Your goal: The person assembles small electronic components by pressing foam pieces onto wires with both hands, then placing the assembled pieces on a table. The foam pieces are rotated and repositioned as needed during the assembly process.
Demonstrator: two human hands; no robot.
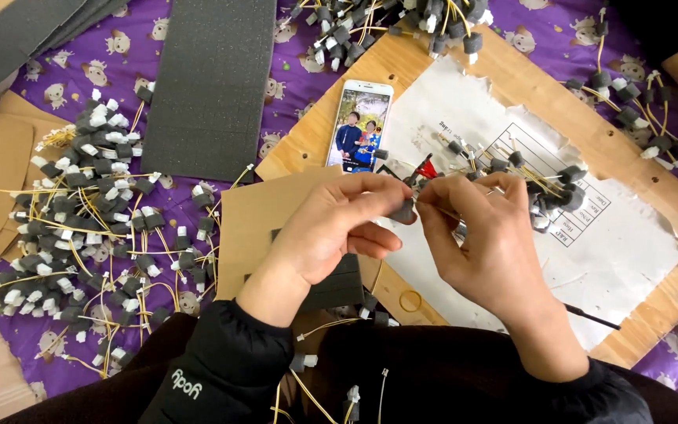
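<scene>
Black sleeves fill the bottom edge, and from them both hands rise toward the middle of the view. Between the sleeves, at 6 o'clock, a few loose yellow wires with white plugs [352, 392] lie in the lap.

At the centre, the left hand [331, 232] pinches a small grey foam block [403, 210] between thumb and forefinger. Touching it from 3 o'clock, the right hand [484, 251] closes its fingertips on a thin yellow wire [433, 206] right at the block; whether the wire is already through the foam I cannot tell.

Judging by the heaps, much is done. At 9 o'clock a large pile of finished wires [96, 212], each carrying a grey block and a white plug, spreads over the purple patterned cloth [288, 86]. Another such heap [402, 23] lies at 12 o'clock, and a smaller scatter [637, 110] at 2 o'clock, near another person's arm at the corner. Just beyond the right hand, a bundle of wires [527, 184] rests on the torn white sheet [629, 243] covering a wooden board [504, 71]; whether these are done or waiting is not clear.

Stock remains, so the work looks far from over: a big grey foam sheet [209, 86] lies at 11 o'clock, more sheets at the top left corner, and a partly cut foam strip [339, 283] under the left wrist on brown card [253, 220]. A phone [361, 126] with a lit screen lies at 12 o'clock, just above the hands. A yellow rubber band [410, 301] sits on the board below the hands.
</scene>
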